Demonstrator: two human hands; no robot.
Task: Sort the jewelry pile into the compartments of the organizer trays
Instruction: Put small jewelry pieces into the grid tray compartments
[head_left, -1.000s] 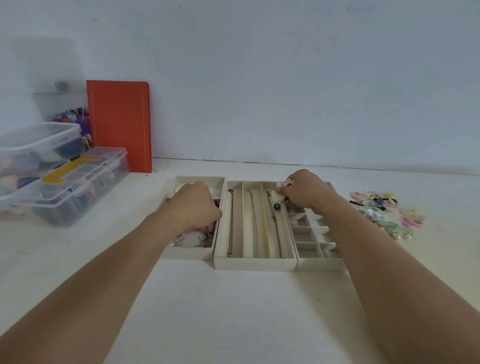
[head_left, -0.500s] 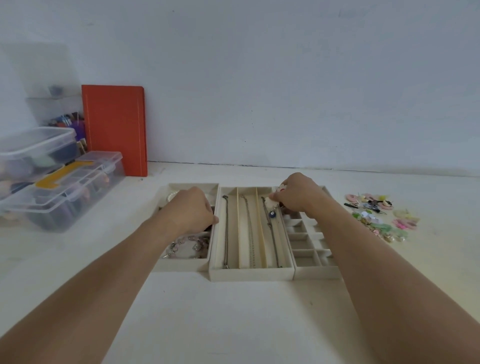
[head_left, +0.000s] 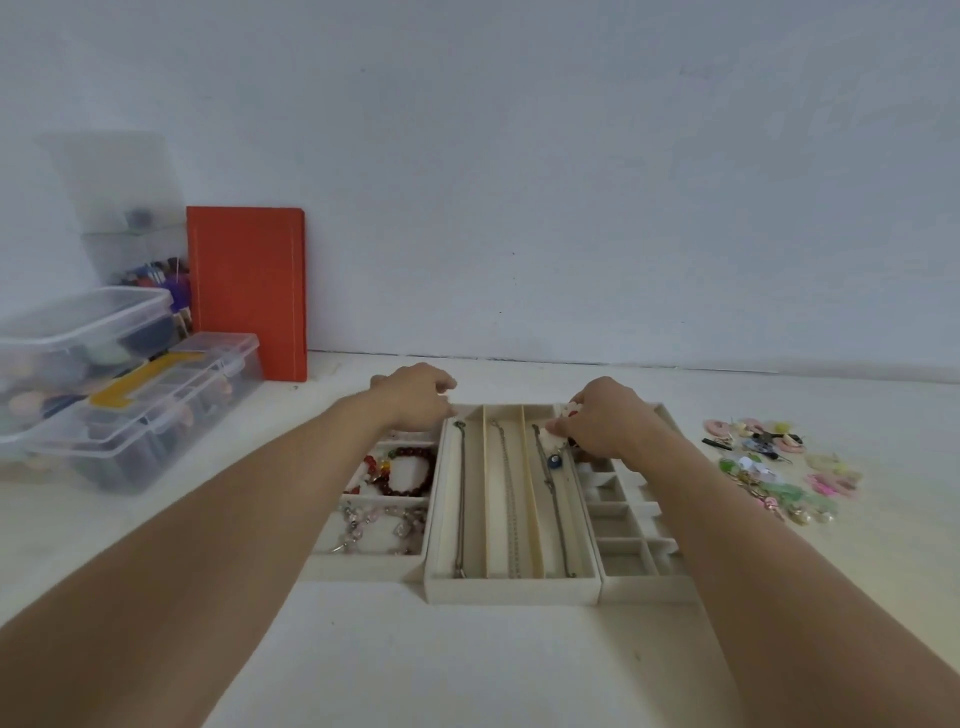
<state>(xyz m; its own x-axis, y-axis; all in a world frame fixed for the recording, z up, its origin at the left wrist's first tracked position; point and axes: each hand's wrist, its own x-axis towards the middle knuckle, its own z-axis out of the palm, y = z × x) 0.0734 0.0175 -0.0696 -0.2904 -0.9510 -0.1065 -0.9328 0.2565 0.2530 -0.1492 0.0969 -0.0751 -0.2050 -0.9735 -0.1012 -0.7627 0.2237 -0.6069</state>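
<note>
Three cream organizer trays stand side by side. The middle tray has long slots with a chain necklace in each. The left tray holds a dark red bead bracelet and a pale charm bracelet. The right tray has small square cells. My left hand rests curled over the far end of the left tray, its fingers hidden. My right hand pinches a white and red beaded piece at the far end of the rightmost long slot. The jewelry pile lies to the right.
Clear plastic storage boxes with mixed contents are stacked at the left. An orange book leans against the white wall behind them. The trays sit on a white table.
My left hand has moved from over the left tray's bracelets to the tray's far end, uncovering them. My right hand stays at the far end of the middle tray with the beaded piece.
</note>
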